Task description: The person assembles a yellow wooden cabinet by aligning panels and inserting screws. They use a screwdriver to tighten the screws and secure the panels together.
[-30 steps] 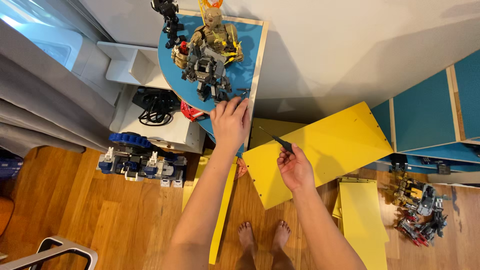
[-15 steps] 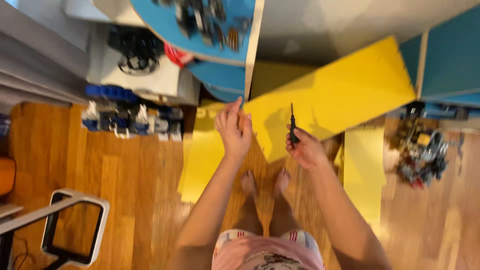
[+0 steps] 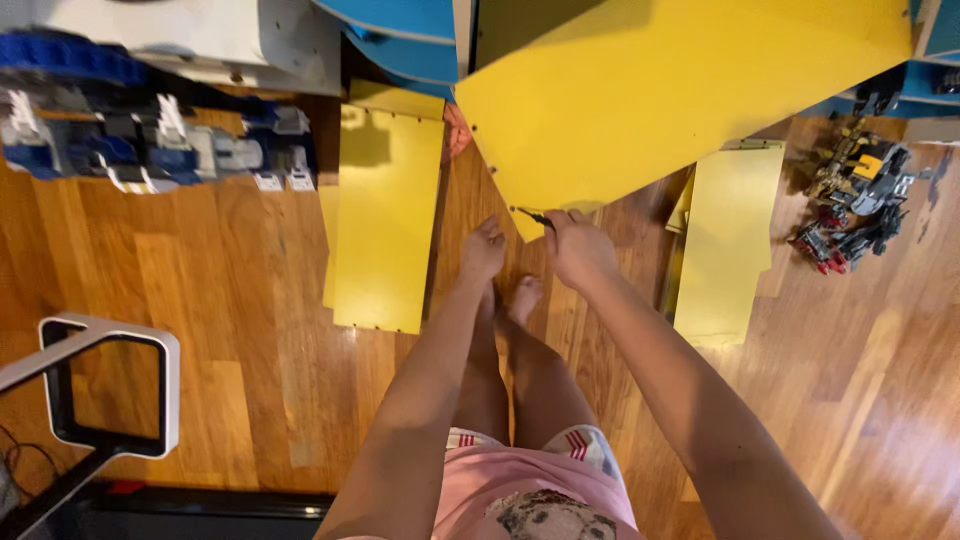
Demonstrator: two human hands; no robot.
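My right hand (image 3: 580,248) grips a small black screwdriver (image 3: 533,214) whose tip points left at the lower corner of a large yellow panel (image 3: 680,90). The panel slants across the top right of the head view. My left hand (image 3: 484,250) hangs just left of the right hand, fingers loosely curled, holding nothing, close to the panel's corner. Below both hands are my bare feet (image 3: 522,297) on the wooden floor.
A yellow board (image 3: 385,210) lies flat on the floor at left, another yellow board (image 3: 725,240) at right. Blue cabinet parts (image 3: 400,30) are at the top. Toy robot models (image 3: 855,195) sit at right, blue-grey brick models (image 3: 150,140) at left, a metal frame (image 3: 100,390) at lower left.
The view tilted further down. Both hands dropped from the blue shelf to the yellow panel's lower corner. The screwdriver went from upright to pointing left at the corner.
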